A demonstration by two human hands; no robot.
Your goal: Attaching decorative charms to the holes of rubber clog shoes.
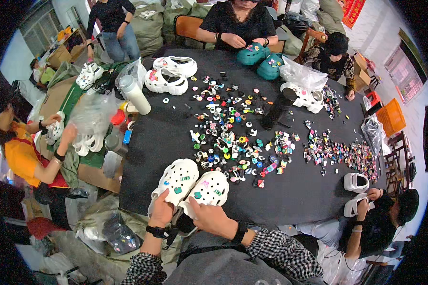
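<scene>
A pair of white foam clogs stands side by side at the near edge of the black-covered table [152,137]. My left hand [161,211] grips the left clog [180,172] at its heel side, thumb on top. Fingers of my right hand [213,218] close round the heel side of the right clog [209,184]. Small green and coloured shoe charms sit on the tops of both clogs, among the vent holes. Just beyond the toes spreads a heap of loose shoe charms [228,142] in many colours. The undersides of the clogs and several of my fingertips are hidden.
Across the table a person handles teal clogs [253,54]. White clogs [169,81] stand at the far left near a white bottle [137,97]. More charms [347,154] lie at right, where another person holds white clogs [355,182]. At left, someone in orange works with clogs.
</scene>
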